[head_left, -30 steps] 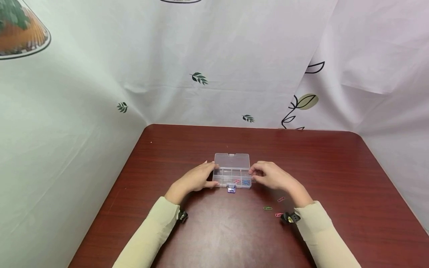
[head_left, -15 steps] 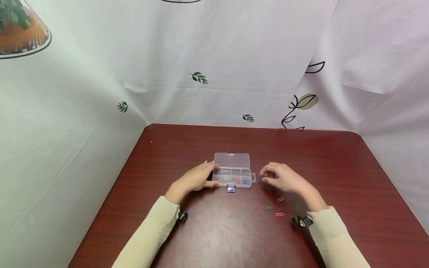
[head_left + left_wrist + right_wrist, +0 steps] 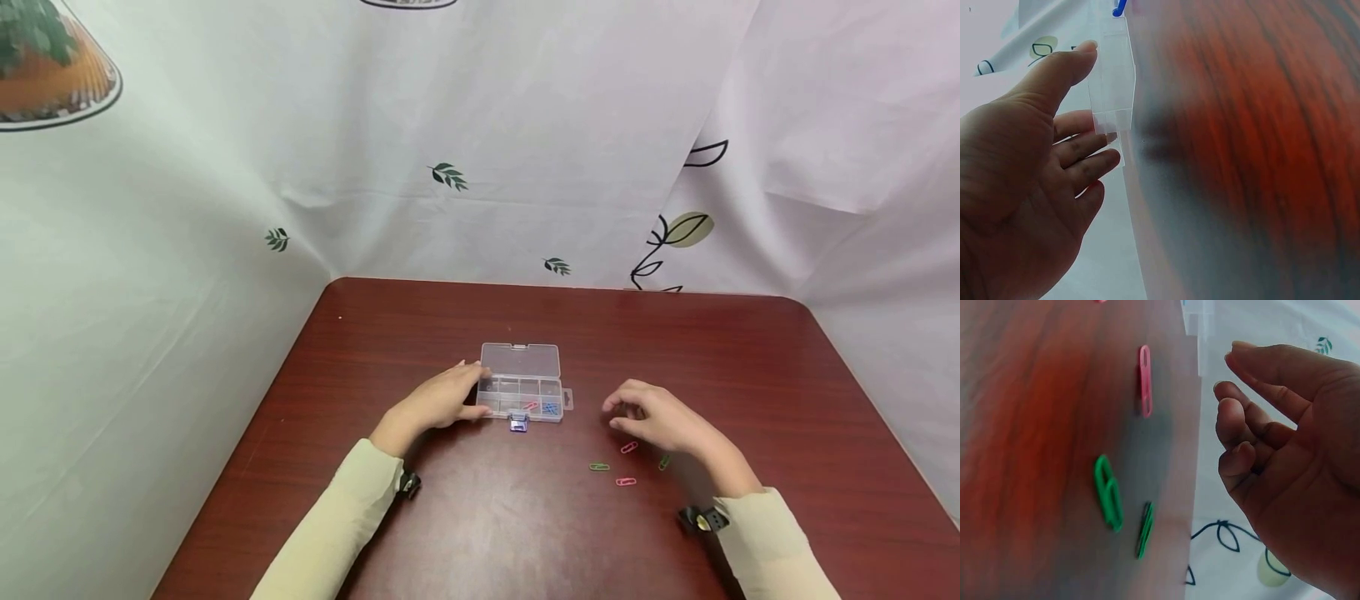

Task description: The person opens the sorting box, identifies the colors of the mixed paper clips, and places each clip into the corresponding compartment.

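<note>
- Left hand (image 3: 437,400) — thumb and fingers grip the left end of the clear box (image 3: 519,377).
- Right hand (image 3: 656,417) — empty, fingers loosely bent, near the pink clip (image 3: 629,447), between box and desk's (image 3: 525,517) right edge.
- Clip judged light, stiff, slippery; pinch its long sides.

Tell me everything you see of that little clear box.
The clear box looks plastic and lies flat on the table, lid open at the back, bluish flap at the front, hanging tab at its right end. Dividers form two rows; the front row holds a pink clip and blue bits. The left hand holds its left end.
</note>
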A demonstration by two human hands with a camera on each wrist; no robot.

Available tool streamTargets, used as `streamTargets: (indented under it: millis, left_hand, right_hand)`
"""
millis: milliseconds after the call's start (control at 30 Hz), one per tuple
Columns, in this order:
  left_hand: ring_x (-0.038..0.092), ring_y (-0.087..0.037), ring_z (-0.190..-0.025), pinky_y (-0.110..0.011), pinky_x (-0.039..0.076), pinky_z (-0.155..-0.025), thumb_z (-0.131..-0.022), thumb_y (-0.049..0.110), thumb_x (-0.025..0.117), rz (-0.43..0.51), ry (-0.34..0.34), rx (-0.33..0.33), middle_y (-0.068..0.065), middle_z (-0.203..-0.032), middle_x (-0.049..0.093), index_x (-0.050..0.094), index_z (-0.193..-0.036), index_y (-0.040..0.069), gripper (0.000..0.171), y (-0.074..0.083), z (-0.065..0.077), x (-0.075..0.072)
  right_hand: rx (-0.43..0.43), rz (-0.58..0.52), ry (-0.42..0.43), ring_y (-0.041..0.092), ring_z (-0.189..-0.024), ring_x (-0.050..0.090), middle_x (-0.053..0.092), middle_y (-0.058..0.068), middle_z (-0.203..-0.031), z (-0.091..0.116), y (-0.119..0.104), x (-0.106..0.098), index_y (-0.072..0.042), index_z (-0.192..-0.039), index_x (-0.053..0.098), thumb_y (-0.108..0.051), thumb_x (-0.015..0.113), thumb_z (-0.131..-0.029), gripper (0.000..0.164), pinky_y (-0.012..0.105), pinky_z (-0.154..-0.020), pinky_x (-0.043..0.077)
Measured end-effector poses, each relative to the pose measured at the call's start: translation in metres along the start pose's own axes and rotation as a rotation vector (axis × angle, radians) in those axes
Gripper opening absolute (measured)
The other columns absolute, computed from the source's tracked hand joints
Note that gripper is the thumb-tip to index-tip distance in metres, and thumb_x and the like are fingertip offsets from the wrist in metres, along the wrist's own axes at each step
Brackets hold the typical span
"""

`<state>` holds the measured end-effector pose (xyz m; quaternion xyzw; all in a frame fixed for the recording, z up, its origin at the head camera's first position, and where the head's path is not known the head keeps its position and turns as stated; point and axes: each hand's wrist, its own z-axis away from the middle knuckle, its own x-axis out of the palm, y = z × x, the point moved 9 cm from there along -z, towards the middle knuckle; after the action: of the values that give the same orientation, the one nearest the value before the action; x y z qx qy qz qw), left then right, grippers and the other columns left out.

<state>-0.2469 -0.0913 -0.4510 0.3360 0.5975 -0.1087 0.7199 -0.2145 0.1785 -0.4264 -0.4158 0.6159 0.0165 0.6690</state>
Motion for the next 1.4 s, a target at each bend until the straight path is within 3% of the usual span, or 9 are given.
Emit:
streamTargets:
  millis: [267, 700, 1167, 1400]
  left_hand:
    - [0.049, -0.033, -0.139, -0.041, 0.025, -0.127, -0.095, 0.034, 0.072, 0.005, 0.014, 0.023, -0.012, -0.133, 0.06, 0.053, -0.136, 0.0, 0.056, 0.002, 0.001, 0.0]
    - [0.049, -0.033, -0.138, -0.041, 0.025, -0.127, -0.095, 0.035, 0.072, 0.003, 0.016, 0.026, -0.012, -0.132, 0.06, 0.053, -0.136, 0.0, 0.056, 0.002, 0.001, 0.0]
    - [0.048, -0.034, -0.14, -0.04, 0.025, -0.127, -0.096, 0.035, 0.072, 0.0, 0.006, 0.011, -0.012, -0.134, 0.059, 0.052, -0.137, 0.001, 0.057, 0.001, 0.001, -0.002]
    - [0.048, -0.034, -0.139, -0.04, 0.025, -0.127, -0.095, 0.034, 0.072, 0.003, 0.007, 0.017, -0.012, -0.133, 0.059, 0.052, -0.137, 0.001, 0.057, 0.002, 0.001, -0.002]
  right_hand:
    - [-0.019, -0.032, -0.03, 0.004, -0.075, 0.052, 0.065, -0.003, -0.1, 0.017, 0.006, 0.004, -0.015, -0.106, 0.073, -0.008, 0.078, -0.088, 0.02, 0.024, -0.063, 0.05]
    - [-0.044, -0.023, -0.043, 0.004, -0.077, 0.053, 0.064, -0.007, -0.101, 0.032, 0.012, 0.007, -0.018, -0.106, 0.073, -0.008, 0.08, -0.086, 0.024, 0.022, -0.065, 0.047]
    - [-0.077, 0.001, -0.053, 0.002, -0.076, 0.052, 0.062, -0.009, -0.099, 0.036, 0.014, 0.009, -0.019, -0.103, 0.073, -0.002, 0.08, -0.083, 0.028, 0.02, -0.064, 0.046]
    - [-0.115, 0.021, -0.016, 0.002, -0.076, 0.051, 0.061, -0.01, -0.094, 0.033, 0.01, 0.009, -0.022, -0.093, 0.071, -0.002, 0.08, -0.082, 0.025, 0.02, -0.064, 0.045]
